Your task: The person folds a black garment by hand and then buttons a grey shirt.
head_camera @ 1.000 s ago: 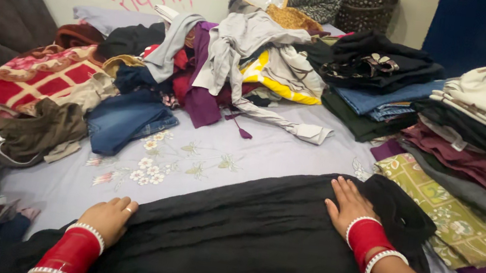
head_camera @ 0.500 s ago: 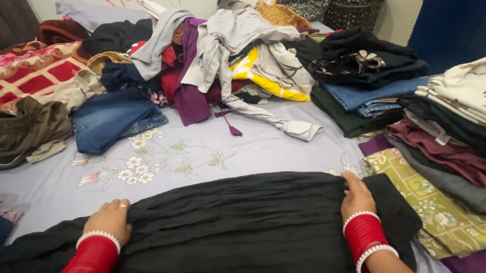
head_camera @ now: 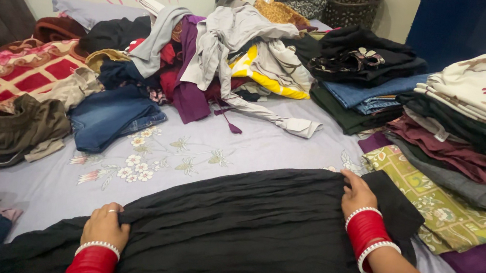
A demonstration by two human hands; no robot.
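A large black crinkled garment [head_camera: 243, 235] lies spread across the near part of the lilac bedsheet [head_camera: 242, 145]. My left hand [head_camera: 105, 223] pinches its far edge at the lower left, fingers curled on the cloth. My right hand [head_camera: 357, 192] grips the same far edge at the right, next to a folded black piece [head_camera: 394, 204]. Both wrists carry red bangles with white rims.
A heap of unfolded clothes [head_camera: 227, 60] lies at the back centre. Jeans [head_camera: 110, 117] and a red checked blanket [head_camera: 22, 75] sit to the left. Folded stacks [head_camera: 471, 140] stand on the right, with a dark stack [head_camera: 366, 65] and a woven basket [head_camera: 352, 5] behind.
Both hands went from lying flat on the black garment to curling around its far edge. The view shifted slightly right and down.
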